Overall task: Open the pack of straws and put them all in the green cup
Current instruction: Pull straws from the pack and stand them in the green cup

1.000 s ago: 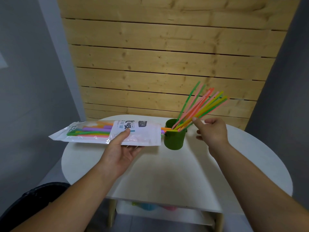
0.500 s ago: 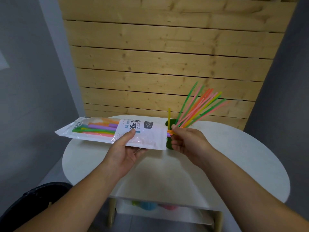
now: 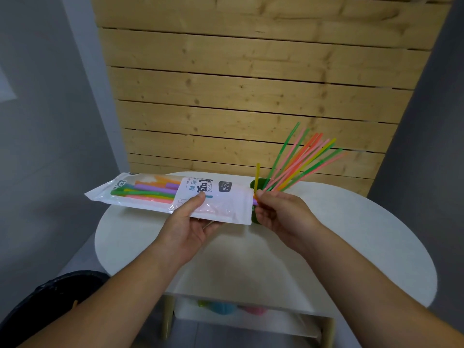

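My left hand (image 3: 187, 222) holds the white straw pack (image 3: 160, 195) level above the table, its open end pointing right. Coloured straws show through the pack's clear left part. My right hand (image 3: 281, 214) is at the pack's open end, its fingertips pinched on straw ends there. The green cup (image 3: 259, 184) stands just behind that hand, mostly hidden by it and the pack. Several thin straws (image 3: 301, 162) lean out of the cup to the upper right, and one yellow straw (image 3: 257, 175) stands nearly upright at its left rim.
The white round table (image 3: 364, 234) carries the cup near its back edge, against a wooden slat wall (image 3: 251, 84). A lower shelf (image 3: 251, 315) holds blue and pink objects. A dark bin (image 3: 50, 297) sits on the floor at lower left.
My right hand left the straws leaning in the cup and came back left to the pack's open end, where it pinches straw ends. The pack has barely moved.
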